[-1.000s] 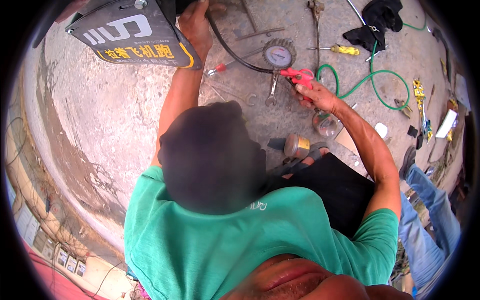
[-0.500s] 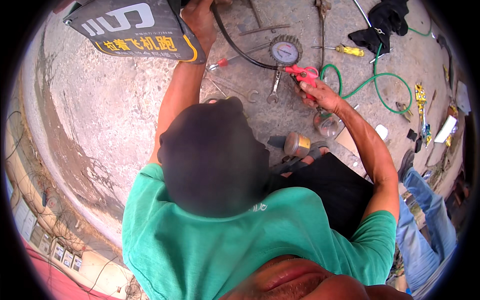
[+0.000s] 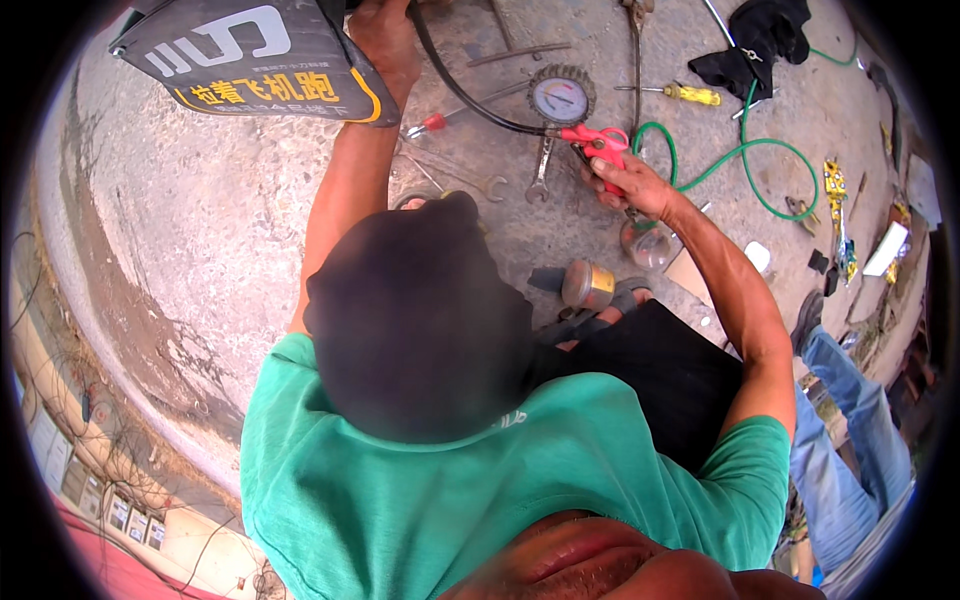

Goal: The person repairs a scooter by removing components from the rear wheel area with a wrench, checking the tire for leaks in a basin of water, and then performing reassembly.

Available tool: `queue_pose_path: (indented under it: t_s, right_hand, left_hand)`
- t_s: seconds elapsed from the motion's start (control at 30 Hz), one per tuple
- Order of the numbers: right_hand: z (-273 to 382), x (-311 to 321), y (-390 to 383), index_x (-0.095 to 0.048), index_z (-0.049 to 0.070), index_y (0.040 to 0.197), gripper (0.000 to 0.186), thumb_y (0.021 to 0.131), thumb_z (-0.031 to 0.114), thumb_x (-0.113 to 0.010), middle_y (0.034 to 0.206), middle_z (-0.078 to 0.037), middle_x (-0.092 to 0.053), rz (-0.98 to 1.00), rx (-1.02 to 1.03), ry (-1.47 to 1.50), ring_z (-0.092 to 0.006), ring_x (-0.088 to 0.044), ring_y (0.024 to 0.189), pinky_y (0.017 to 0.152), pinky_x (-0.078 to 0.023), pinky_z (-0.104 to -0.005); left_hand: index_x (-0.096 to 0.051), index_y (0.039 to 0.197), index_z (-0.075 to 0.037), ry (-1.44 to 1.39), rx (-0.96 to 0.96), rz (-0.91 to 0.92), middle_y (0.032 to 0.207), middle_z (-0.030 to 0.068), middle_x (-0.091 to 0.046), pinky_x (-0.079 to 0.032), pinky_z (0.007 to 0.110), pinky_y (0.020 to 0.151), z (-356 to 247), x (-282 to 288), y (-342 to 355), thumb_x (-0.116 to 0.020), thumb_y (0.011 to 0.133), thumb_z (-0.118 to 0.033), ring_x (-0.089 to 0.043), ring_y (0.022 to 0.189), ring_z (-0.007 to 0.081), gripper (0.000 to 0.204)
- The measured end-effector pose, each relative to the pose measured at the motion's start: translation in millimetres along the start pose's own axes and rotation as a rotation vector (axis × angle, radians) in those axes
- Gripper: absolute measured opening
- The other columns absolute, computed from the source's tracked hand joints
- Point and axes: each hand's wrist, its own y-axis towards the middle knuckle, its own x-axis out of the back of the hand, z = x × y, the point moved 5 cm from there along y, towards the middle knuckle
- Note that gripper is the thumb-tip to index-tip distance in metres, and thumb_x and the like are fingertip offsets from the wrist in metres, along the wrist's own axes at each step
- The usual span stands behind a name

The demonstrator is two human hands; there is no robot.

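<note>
My left hand is high in the head view, behind a dark grey, printed flap. Its curled fingers are at the top end of a black hose; what they grip is hidden. My right hand is closed round the red handle of an inflator, joined to the hose and to a round dial gauge with a ribbed rim. A wrench lies just left of my right hand, and a clear round container lies below it.
On the concrete floor are a yellow-handled screwdriver, green hose, black cloth, scattered tools and a jar. Jeans-clad legs of another person are at the right. Tangled wires run along the left edge.
The flap sits slightly further left than a second ago. Both hands keep much the same places and grips, with only a slight shift of the whole view.
</note>
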Motion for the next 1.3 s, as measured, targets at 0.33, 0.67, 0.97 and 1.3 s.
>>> queue_pose_path:
  t_s: [0.33,0.67,0.97,1.3]
  right_hand:
    - [0,0,1,-0.053,0.016,0.098,0.031,0.1,0.047,-0.052,0.083,0.006,-0.045,0.012,0.009,-0.002,-0.0037,-0.04,0.068,0.055,-0.034,-0.0191]
    - [7,-4,-2,-0.053,0.015,0.099,0.029,0.1,0.044,-0.053,0.082,0.006,-0.046,-0.005,0.011,-0.003,-0.0038,-0.041,0.068,0.056,-0.035,-0.0193]
    - [6,-3,-1,-0.053,0.015,0.101,0.028,0.1,0.043,-0.054,0.082,0.006,-0.047,0.03,0.016,0.016,-0.0035,-0.042,0.068,0.056,-0.035,-0.0192]
    - [-1,6,4,-0.057,0.012,0.091,0.033,0.099,0.044,-0.053,0.079,0.005,-0.049,-0.056,0.074,-0.134,-0.0062,-0.044,0.068,0.056,-0.035,-0.024]
  left_hand:
    - [-0.066,0.097,0.005,0.102,-0.064,0.007,0.084,0.0108,-0.069,-0.052,0.029,0.074,-8,-2,-3,-0.056,0.098,-0.021,-0.069,0.076,0.0198,0.027]
    - [-0.064,0.101,0.006,0.027,-0.042,-0.016,0.086,0.0115,-0.069,-0.053,0.03,0.074,0,2,1,-0.058,0.097,-0.017,-0.068,0.077,0.0205,0.025]
    - [-0.065,0.103,0.007,0.013,-0.026,-0.018,0.087,0.0116,-0.069,-0.053,0.03,0.074,-3,0,-1,-0.058,0.098,-0.019,-0.068,0.077,0.0204,0.027]
    - [-0.064,0.101,0.008,0.085,-0.047,0.045,0.088,0.0165,-0.07,-0.052,0.036,0.085,2,7,5,-0.057,0.097,-0.019,-0.069,0.08,0.0258,0.028]
